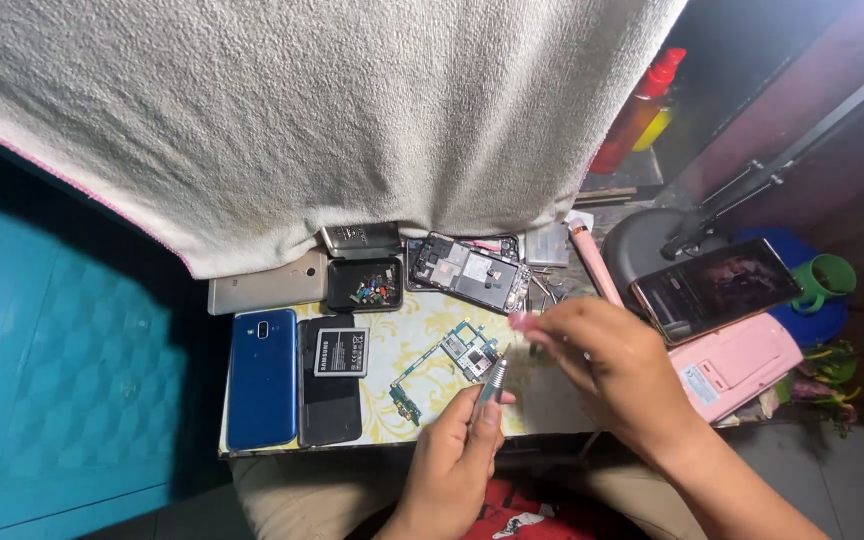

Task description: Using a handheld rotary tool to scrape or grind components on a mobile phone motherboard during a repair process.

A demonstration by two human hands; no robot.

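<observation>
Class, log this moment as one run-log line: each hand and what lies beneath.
left hand: holds screwdriver | right hand: pinches small pink piece | beneath: green circuit board on table

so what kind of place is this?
Probably a small phone repair bench. An opened phone lies by a tray of small parts, a bare circuit board sits on the table, and the left hand holds a screwdriver.
</observation>
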